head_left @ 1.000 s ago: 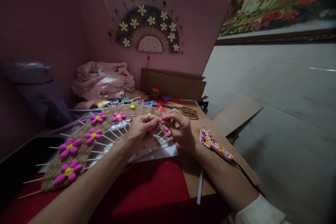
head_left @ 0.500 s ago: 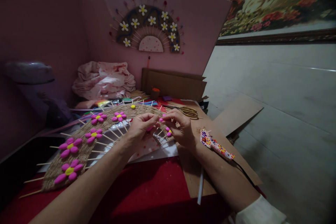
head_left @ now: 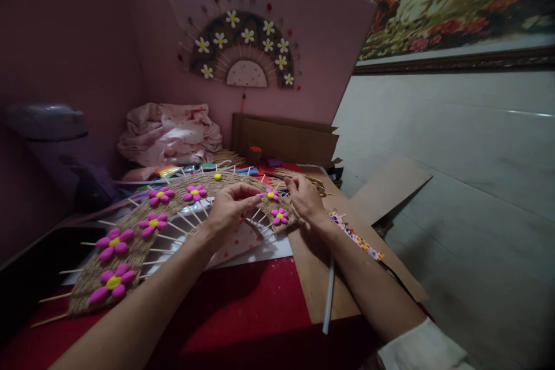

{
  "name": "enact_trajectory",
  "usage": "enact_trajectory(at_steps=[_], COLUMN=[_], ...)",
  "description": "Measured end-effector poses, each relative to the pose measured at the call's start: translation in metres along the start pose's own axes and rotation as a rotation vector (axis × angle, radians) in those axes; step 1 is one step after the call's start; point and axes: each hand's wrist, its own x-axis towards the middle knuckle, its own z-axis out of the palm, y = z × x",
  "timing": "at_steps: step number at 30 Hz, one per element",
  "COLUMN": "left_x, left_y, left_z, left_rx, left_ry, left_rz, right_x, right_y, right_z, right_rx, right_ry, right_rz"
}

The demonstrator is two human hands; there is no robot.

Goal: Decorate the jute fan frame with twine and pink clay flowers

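A half-ring fan shape wound with tan twine (head_left: 182,193) lies on the table, with thin wooden sticks across it and pink clay flowers (head_left: 113,243) with yellow centres. My left hand (head_left: 232,208) is over its inner edge, thumb and forefinger pinched around a small pink clay piece (head_left: 260,195). Just right of those fingertips is a small pink flower (head_left: 272,194), with another flower (head_left: 280,215) below it. My right hand (head_left: 307,201) is beside the fan's right end, fingers curled together; what they hold, if anything, is hidden. A lone yellow dot (head_left: 217,176) sits at the fan's top.
Brown cardboard (head_left: 333,283) lies under my right forearm, with a clear stick (head_left: 329,295) and a flower-patterned strip (head_left: 359,243). Behind are a bundled pink cloth (head_left: 171,133) and upright cardboard (head_left: 281,137). A finished-looking fan (head_left: 247,40) hangs on the pink panel.
My right hand has moved right, away from my left hand, uncovering the small pink flower on the fan. The left fingertips now point to that flower's left side.
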Motion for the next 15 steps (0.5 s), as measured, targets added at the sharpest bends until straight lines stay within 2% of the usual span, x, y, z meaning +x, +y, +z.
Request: enact_trajectory(at_steps=[4,6,9,12,15], left_x=[0.010,0.017,0.028,0.039,0.047], left_y=[-0.003,-0.004,-0.004,-0.004,-0.005], left_z=[-0.001,-0.003,-0.005,-0.006,-0.006], left_rx=[0.197,0.403,0.763,1.049,1.237], left_ry=[0.048,0.050,0.016,-0.008,0.009], left_rz=[0.152,0.271,0.515,0.615,0.676], right_x=[0.006,0.006,0.003,0.000,-0.001], right_y=[0.011,0.012,0.011,0.010,0.009], right_z=[0.014,0.019,0.020,0.017,0.015], right_rx=[0.245,0.394,0.546,0.744,0.828], right_ry=[-0.227,-0.307,-0.385,-0.454,-0.450], right_rz=[0.129,0.181,0.217,0.256,0.276])
